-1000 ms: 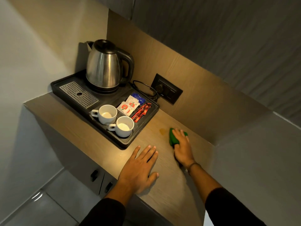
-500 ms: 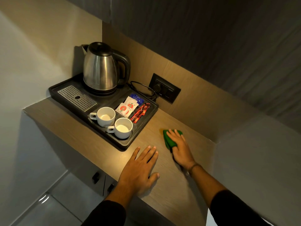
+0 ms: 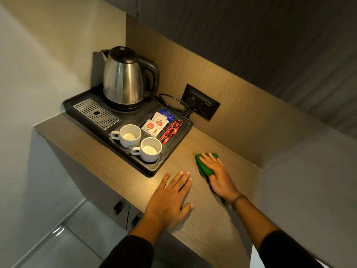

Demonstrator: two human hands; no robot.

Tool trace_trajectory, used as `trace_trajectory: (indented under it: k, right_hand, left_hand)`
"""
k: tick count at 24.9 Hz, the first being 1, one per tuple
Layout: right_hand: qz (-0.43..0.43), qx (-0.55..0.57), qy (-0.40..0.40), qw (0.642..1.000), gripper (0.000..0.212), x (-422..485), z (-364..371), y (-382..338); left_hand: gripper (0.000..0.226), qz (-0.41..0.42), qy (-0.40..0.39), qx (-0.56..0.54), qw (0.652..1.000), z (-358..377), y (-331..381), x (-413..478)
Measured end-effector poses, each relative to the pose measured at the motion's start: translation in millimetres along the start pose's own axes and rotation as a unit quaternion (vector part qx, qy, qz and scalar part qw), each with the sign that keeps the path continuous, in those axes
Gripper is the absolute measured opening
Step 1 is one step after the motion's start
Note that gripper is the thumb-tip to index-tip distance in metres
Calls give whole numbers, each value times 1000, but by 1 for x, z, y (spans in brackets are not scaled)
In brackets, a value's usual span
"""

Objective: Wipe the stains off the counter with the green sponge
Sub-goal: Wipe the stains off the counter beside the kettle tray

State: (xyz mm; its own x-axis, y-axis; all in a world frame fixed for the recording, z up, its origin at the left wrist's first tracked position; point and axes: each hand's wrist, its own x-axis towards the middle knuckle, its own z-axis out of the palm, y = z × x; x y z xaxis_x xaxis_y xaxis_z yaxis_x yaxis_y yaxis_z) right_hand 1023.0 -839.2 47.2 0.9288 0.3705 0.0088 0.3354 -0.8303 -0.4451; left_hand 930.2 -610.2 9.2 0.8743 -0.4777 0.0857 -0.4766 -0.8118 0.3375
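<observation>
Pressing flat, the right hand [image 3: 219, 176] is bearing down on the green sponge [image 3: 203, 167] with fingers extended over its top, pinning it against the counter [image 3: 212, 225] rather than clenching it; the sponge is lying on the wood-grain surface near the back wall, to the right of the tray, its left half showing beyond the fingers. Some blur is showing at the right wrist, where a thin band is sitting. Nearer the front edge, the left hand [image 3: 170, 198] is resting palm down on the counter, fingers spread, grasping nothing. Both forearms are entering from below in dark sleeves. Just beyond the left hand, a black tray [image 3: 154, 171] is occupying the counter's left end. Two white cups [image 3: 143, 144] are standing in its near compartment, touching or almost touching. Behind them, white and blue sachets [image 3: 157, 123] and red stick packets [image 3: 170, 131] are lying in separate compartments, and a perforated metal drip plate [image 3: 95, 113] is sitting to the left. At the back of the tray, a stainless steel kettle [image 3: 123, 82] is standing upright, its cord [image 3: 173, 102] looping to a dark wall socket [image 3: 201, 102].
</observation>
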Motion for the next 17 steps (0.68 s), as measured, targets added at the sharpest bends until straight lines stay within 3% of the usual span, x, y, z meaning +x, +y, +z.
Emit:
trace_trajectory:
  k: [3,7,9,11,13,15,17]
  right_hand:
    - [23,6,36,999,78,-22,-16,28]
    - [114,23,41,992,71,53,-18,-4]
    - [67,40,2,997,77,55,-6,-24]
    - [-18,12,-37,999,81,15,6,-19]
    - [-44,-8,-35,998,79,-39,1,6]
    - [-12,0,2,1000,78,-58,-16,29]
    - [73,5,36,997,78,-34,-28,30]
  left_hand:
    - [78,0,1,2,1000,2,-1,1]
    - [78,0,-6,7,1000,3,-1,2]
    - [77,1,-6,6,1000,2,-1,2]
    - [77,1,-4,4,1000,0,0,1]
    - [77,1,-4,3,1000,-2,1,0]
    - [77,2,-8,5,1000,-4,1,0]
    - [77,1,-12,3,1000,-5,2,-1]
